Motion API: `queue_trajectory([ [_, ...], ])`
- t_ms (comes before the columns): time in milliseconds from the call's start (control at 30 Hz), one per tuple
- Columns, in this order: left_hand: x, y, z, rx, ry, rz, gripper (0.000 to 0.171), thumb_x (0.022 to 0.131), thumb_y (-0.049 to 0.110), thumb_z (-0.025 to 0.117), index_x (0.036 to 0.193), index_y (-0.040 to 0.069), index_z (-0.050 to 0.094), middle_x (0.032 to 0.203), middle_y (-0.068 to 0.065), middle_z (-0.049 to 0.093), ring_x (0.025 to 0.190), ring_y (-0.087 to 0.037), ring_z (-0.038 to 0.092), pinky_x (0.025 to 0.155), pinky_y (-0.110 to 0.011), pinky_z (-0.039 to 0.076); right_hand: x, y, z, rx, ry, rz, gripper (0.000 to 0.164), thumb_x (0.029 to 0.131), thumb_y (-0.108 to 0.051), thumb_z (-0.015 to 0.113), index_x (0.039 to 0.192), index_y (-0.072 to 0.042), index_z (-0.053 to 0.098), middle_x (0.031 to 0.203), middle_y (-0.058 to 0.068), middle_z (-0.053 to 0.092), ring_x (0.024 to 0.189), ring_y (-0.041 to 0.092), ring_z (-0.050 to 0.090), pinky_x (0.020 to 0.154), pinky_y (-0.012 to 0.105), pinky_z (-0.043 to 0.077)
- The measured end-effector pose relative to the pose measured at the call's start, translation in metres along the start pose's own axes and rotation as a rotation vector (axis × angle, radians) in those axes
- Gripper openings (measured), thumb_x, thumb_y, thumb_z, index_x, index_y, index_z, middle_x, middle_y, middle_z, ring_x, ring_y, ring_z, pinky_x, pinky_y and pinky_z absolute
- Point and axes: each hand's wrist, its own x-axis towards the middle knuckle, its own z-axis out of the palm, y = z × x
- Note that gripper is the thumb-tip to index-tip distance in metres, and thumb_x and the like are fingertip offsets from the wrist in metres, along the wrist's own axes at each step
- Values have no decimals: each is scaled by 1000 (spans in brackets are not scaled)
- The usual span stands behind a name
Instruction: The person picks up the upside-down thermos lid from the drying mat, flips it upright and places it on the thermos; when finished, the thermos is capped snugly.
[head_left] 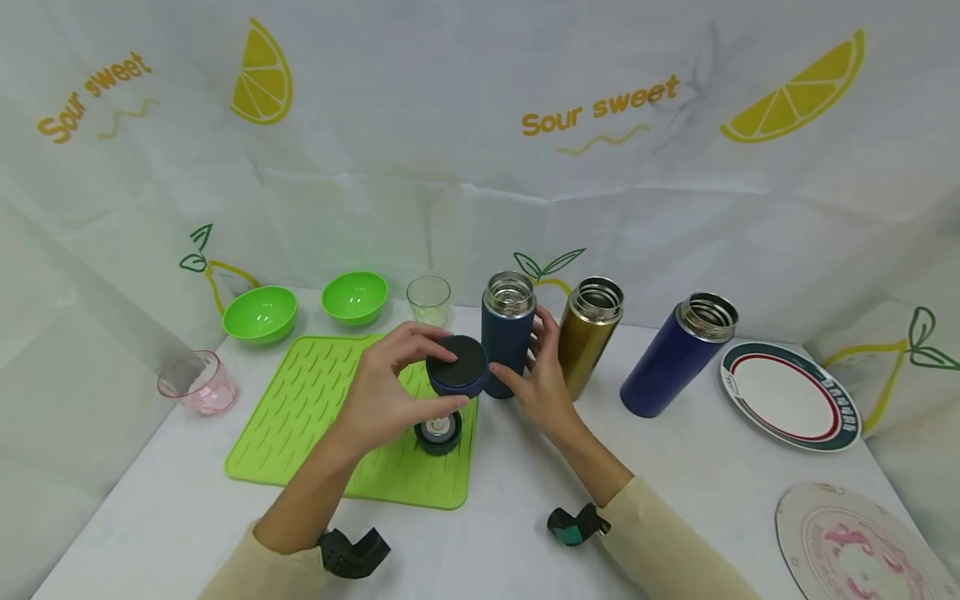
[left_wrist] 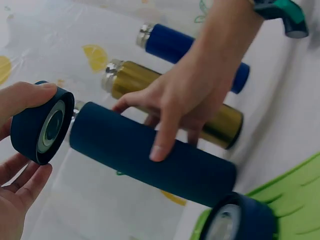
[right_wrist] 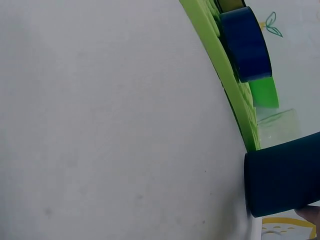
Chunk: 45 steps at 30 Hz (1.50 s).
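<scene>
My left hand (head_left: 390, 383) pinches a dark blue bottle lid (head_left: 459, 367) between thumb and fingers, its ringed underside showing in the left wrist view. My right hand (head_left: 543, 375) grips an uncapped teal-blue thermos bottle (head_left: 501, 346), thumb on one side and fingers on the other. The bottle stands upright, its steel mouth uncovered, and the held lid is beside it at the left. Below that lid, another lid (head_left: 438, 433) lies underside up on the green mat (head_left: 300, 417). To the bottle's right stand an uncapped gold bottle (head_left: 588, 342) and an uncapped royal blue bottle (head_left: 671, 362).
Two green bowls (head_left: 260, 315) and a clear glass (head_left: 429, 302) line the back, with a pink glass (head_left: 198, 383) at far left. A green-rimmed plate (head_left: 791, 396) and a pink-patterned plate (head_left: 855, 542) are on the right. A white printed curtain (head_left: 420, 158) hangs behind.
</scene>
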Motion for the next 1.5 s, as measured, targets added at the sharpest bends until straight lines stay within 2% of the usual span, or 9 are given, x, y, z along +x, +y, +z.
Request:
queue_trajectory([
  [167,17,7,-15,-60,68,4,40,70,1,91,106,5,74,130,-8,66,123,-17,62,105,-21,53,-2,-3,-6,-58,-46,-12,101,83,4,80,156,-19,14,155,21,40,145,42,45,118,64,37],
  [333,37,13,-26,-120,115,-2,41,71,-4,88,108,1,72,132,-9,65,125,-14,61,104,-20,53,2,-6,-13,-95,-138,-78,100,81,2,82,156,-19,18,153,22,45,140,44,51,112,65,44],
  [500,56,15,-25,-106,77,1,40,72,0,89,108,1,70,132,-9,65,128,-16,59,108,-29,53,10,-10,-20,-129,-235,-122,101,82,1,83,157,-20,18,155,23,43,141,45,51,109,64,47],
  [667,68,11,-19,-91,22,-5,38,73,3,88,106,1,69,131,-11,64,129,-20,57,108,-41,54,17,-16,-27,-189,-326,-126,100,83,-2,82,158,-20,18,157,23,42,139,47,52,107,65,48],
  [867,74,0,-21,-39,9,-64,41,74,8,90,108,3,68,130,-10,63,124,-20,59,106,-45,54,23,-24,-28,-224,-394,-88,99,86,-4,80,160,-22,17,161,21,37,142,49,47,108,67,45],
  [1100,79,-6,-22,-20,22,-95,43,74,11,91,110,6,67,123,-8,65,112,-18,63,102,-42,56,21,-28,-28,-236,-392,-74,100,85,-4,81,160,-22,16,161,21,37,141,50,49,107,67,46],
  [1267,80,-6,-18,7,-21,-113,43,75,18,91,110,9,68,119,-7,67,112,-20,63,102,-44,56,19,-28,-28,-226,-402,-82,99,85,-3,80,160,-18,16,161,24,37,140,51,49,107,67,46],
  [1367,79,-7,-19,-11,-49,-128,43,76,16,90,111,8,68,120,-9,66,114,-21,63,103,-42,56,19,-29,-27,-221,-413,-80,99,86,-4,80,160,-19,16,161,24,37,141,51,48,108,67,45],
  [1500,80,-10,-27,-69,-125,-136,41,77,8,88,112,4,66,131,-10,64,122,-22,62,102,-32,56,19,-29,-27,-226,-426,-80,98,86,-5,80,159,-19,17,161,24,37,142,51,47,108,67,44],
])
